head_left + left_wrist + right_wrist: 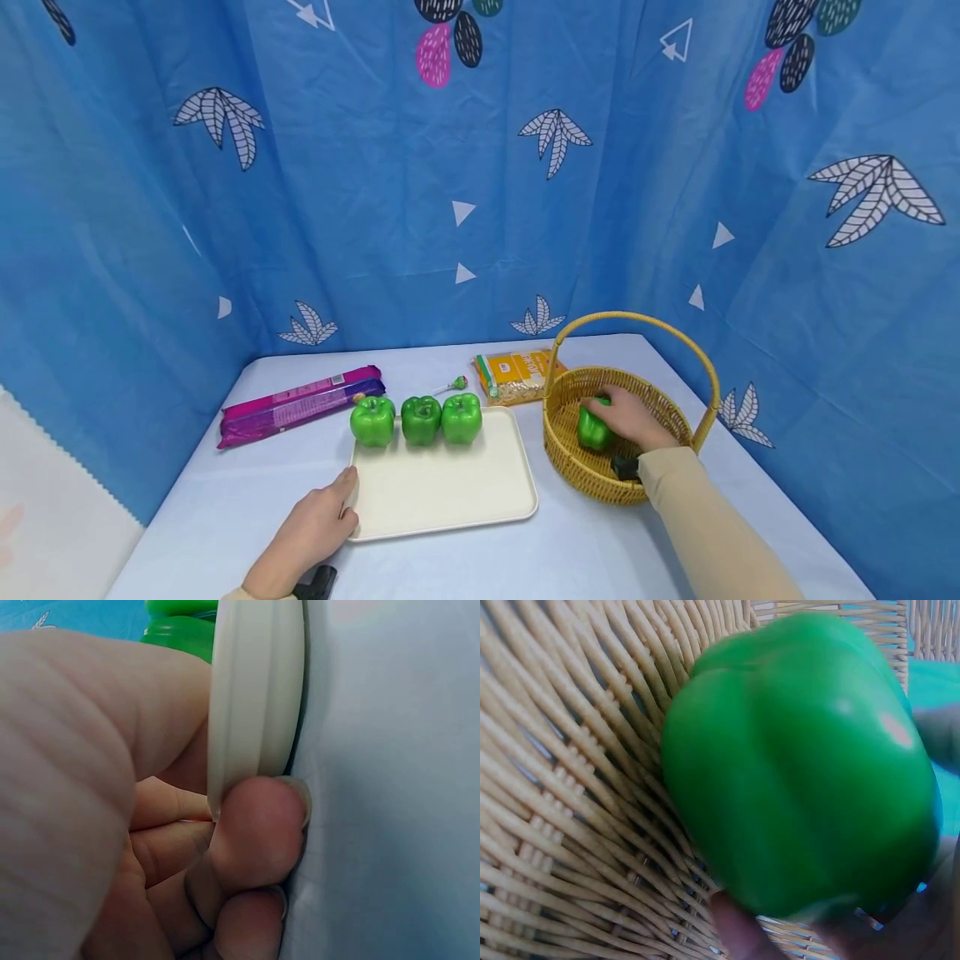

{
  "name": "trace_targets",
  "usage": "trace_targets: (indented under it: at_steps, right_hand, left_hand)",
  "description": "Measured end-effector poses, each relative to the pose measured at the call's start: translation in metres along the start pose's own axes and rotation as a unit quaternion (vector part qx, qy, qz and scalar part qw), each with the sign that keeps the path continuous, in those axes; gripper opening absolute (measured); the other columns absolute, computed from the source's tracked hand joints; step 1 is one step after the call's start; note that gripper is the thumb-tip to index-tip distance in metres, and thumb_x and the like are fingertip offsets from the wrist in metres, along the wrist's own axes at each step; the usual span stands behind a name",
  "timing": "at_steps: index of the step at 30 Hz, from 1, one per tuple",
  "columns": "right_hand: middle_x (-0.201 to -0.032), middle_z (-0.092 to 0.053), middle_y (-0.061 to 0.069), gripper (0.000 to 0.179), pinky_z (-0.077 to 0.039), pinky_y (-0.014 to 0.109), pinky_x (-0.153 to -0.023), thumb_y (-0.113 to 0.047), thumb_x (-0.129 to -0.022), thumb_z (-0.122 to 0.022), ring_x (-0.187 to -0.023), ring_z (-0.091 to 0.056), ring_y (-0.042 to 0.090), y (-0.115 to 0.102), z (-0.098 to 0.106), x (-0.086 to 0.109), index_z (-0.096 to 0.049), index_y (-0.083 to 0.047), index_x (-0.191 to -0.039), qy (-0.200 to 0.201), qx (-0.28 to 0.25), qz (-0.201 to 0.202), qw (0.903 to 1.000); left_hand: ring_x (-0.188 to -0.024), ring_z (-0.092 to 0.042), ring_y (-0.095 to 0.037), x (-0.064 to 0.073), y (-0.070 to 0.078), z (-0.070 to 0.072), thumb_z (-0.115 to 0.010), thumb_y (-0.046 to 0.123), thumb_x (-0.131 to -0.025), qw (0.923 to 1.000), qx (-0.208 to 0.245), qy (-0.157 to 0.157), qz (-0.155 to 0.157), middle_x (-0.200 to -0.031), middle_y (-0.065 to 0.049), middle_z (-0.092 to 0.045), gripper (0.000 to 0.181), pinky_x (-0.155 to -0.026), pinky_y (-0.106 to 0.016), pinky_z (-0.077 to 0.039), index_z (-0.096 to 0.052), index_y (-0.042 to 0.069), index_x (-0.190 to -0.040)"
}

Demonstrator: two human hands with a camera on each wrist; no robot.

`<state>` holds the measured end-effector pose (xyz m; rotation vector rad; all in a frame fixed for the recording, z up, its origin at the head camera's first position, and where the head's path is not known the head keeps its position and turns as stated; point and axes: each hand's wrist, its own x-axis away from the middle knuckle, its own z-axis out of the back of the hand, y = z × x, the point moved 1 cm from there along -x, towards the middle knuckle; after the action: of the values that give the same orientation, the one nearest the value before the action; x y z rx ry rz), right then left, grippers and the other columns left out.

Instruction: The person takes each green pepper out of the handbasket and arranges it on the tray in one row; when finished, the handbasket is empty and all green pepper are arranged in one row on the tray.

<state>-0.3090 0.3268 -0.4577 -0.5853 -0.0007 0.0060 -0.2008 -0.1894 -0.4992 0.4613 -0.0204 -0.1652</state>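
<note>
Inside the wicker basket (570, 471), my right hand (630, 414) grips a green bell pepper (592, 429). The right wrist view shows that pepper (802, 765) close up against the woven wall, fingers at its side and lower end. My left hand (318, 517) pinches the left rim of a cream tray (450, 492); in the left wrist view the tray's edge (259, 690) sits between thumb and fingers. Along the tray's back edge stand three more green bell peppers, the left one (372, 421), the middle one (422, 419) and the right one (461, 417).
A purple package (300, 406) lies at the back left. Behind the peppers is a lollipop (458, 383). An orange and clear food bag (513, 377) lies just left of the basket, whose tall handle (637, 315) arches upward. Blue curtains (390, 208) surround the white table (450, 567).
</note>
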Motion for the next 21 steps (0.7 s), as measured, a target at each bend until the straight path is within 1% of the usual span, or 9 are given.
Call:
trace_targets:
  at_steps: [3,6,8,10,13,15,18,21]
  right_hand:
    - [-0.128,-0.063,0.024,0.071,-0.052,0.046,-0.08,-0.049,-0.099,-0.058,-0.098,-0.062,0.03,-0.002,0.0,-0.0012,-0.051,0.004,-0.146,0.0,-0.003,0.016,0.9999]
    - [-0.122,-0.065,0.022,0.07,-0.052,0.044,-0.076,-0.049,-0.098,-0.061,-0.094,-0.062,0.027,-0.004,-0.0002,-0.0014,-0.054,0.003,-0.144,-0.001,-0.006,0.018,0.9998]
    - [-0.118,-0.066,0.02,0.07,-0.052,0.041,-0.072,-0.049,-0.097,-0.062,-0.089,-0.062,0.025,-0.0047,0.0002,-0.0003,-0.054,0.003,-0.143,-0.004,-0.009,0.017,0.9998]
    - [-0.119,-0.066,0.019,0.07,-0.051,0.039,-0.071,-0.049,-0.097,-0.061,-0.088,-0.061,0.024,-0.0056,0.0001,0.0004,-0.052,0.001,-0.146,-0.008,-0.012,0.018,0.9997]
    - [-0.123,-0.064,0.02,0.07,-0.05,0.038,-0.072,-0.046,-0.098,-0.062,-0.09,-0.06,0.024,-0.0074,0.0007,0.0011,-0.049,0.0,-0.149,-0.011,-0.024,0.025,0.9993]
    - [-0.123,-0.064,0.02,0.069,-0.05,0.039,-0.072,-0.044,-0.097,-0.062,-0.09,-0.06,0.025,-0.0079,0.0009,0.0014,-0.049,-0.001,-0.149,-0.015,-0.033,0.031,0.9989]
    - [-0.118,-0.064,0.019,0.061,-0.051,0.039,-0.072,-0.044,-0.095,-0.067,-0.091,-0.061,0.027,-0.0078,0.0009,0.0012,-0.055,-0.004,-0.139,-0.006,-0.051,0.034,0.9981]
    - [-0.116,-0.062,0.018,0.054,-0.053,0.041,-0.075,-0.041,-0.091,-0.074,-0.095,-0.061,0.029,-0.0072,0.0015,0.0006,-0.055,-0.005,-0.126,0.021,-0.069,0.05,0.9962]
  left_hand:
    - [-0.064,-0.045,-0.016,0.0,0.0004,0.0004,-0.063,0.007,-0.083,1.0,0.001,-0.001,0.001,-0.148,-0.029,-0.053,0.066,-0.08,-0.045,-0.053,-0.048,-0.014,-0.145]
    - [-0.059,-0.042,-0.017,0.0002,0.0003,0.0002,-0.063,0.007,-0.083,1.0,0.005,-0.002,0.004,-0.148,-0.029,-0.052,0.067,-0.072,-0.04,-0.048,-0.048,-0.014,-0.145]
    - [-0.059,-0.041,-0.016,-0.0001,0.0005,0.0,-0.063,0.007,-0.084,1.0,0.0,-0.002,0.004,-0.148,-0.029,-0.052,0.067,-0.071,-0.038,-0.047,-0.048,-0.013,-0.146]
    - [-0.058,-0.039,-0.017,-0.0004,0.0002,-0.0004,-0.063,0.007,-0.084,1.0,0.002,-0.003,0.004,-0.148,-0.029,-0.052,0.067,-0.068,-0.037,-0.044,-0.048,-0.013,-0.146]
    - [-0.059,-0.04,-0.016,-0.0003,-0.0006,-0.0006,-0.063,0.007,-0.083,1.0,0.001,0.001,0.001,-0.148,-0.029,-0.052,0.067,-0.069,-0.037,-0.045,-0.048,-0.013,-0.145]
    - [-0.058,-0.039,-0.016,-0.0001,-0.0011,-0.0008,-0.063,0.006,-0.083,1.0,0.006,0.002,0.001,-0.148,-0.03,-0.052,0.067,-0.066,-0.036,-0.044,-0.048,-0.014,-0.145]
    - [-0.056,-0.037,-0.016,0.0005,-0.0012,-0.0007,-0.063,0.006,-0.083,1.0,0.007,0.004,-0.001,-0.148,-0.03,-0.053,0.067,-0.064,-0.034,-0.041,-0.048,-0.014,-0.145]
    - [-0.055,-0.035,-0.016,0.0008,-0.001,-0.0004,-0.063,0.007,-0.083,0.9999,0.011,0.003,-0.002,-0.148,-0.03,-0.052,0.067,-0.06,-0.033,-0.038,-0.047,-0.014,-0.145]
